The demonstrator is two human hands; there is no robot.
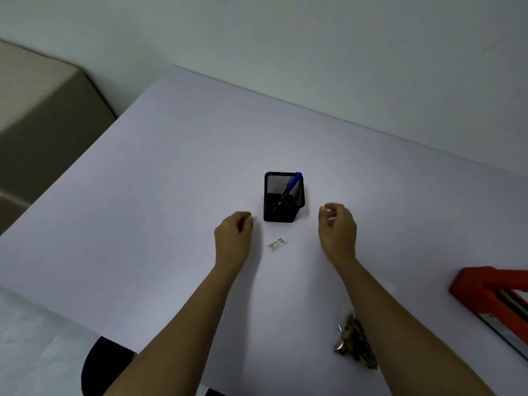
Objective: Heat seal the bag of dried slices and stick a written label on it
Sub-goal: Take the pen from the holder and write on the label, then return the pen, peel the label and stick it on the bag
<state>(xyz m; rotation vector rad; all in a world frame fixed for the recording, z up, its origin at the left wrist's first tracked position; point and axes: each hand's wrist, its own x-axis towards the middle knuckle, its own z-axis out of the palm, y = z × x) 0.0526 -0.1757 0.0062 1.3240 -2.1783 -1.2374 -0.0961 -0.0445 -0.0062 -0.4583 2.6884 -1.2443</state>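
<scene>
Dim, flat light; soft shadows, slight blur.

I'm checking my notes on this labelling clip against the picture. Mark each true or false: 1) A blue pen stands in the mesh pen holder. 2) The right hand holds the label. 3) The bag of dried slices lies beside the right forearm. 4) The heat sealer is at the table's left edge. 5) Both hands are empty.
1) True: the blue pen leans inside the black mesh pen holder.
2) False: the label lies flat on the table, between the two hands; the right hand holds nothing.
3) True: the bag of dried slices lies near the right forearm.
4) False: the red heat sealer is at the right edge.
5) True: the left hand and right hand are both loosely curled and empty.
</scene>
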